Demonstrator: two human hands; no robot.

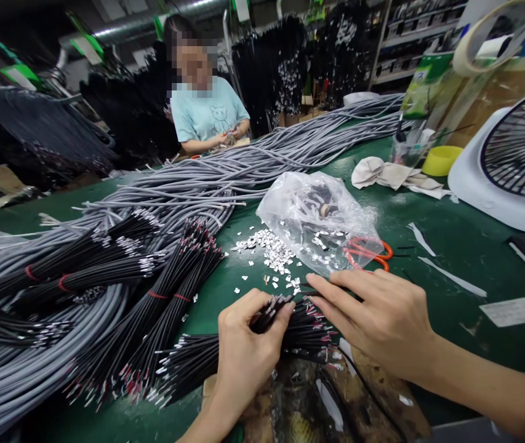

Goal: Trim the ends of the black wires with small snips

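My left hand [250, 344] is closed round a bunch of short black wires [274, 306], their ends pointing up past the thumb. Right beside it, my right hand [375, 311] pinches a thin black wire [309, 291] between thumb and fingers, close to those ends; the fingers partly hide it. Under and between the hands lies a bundle of black wires with red and white tips [306, 329]. Just beyond my fingers, small silver metal pieces [274, 249] are scattered on the green table [410, 246].
A clear plastic bag [285, 197] and orange-handled scissors [373, 247] lie ahead. Tied black wire bundles [170, 289] and long grey cables [225, 161] cover the left and back. A white fan [479, 166] stands at right. Another person [209, 117] sits across the table.
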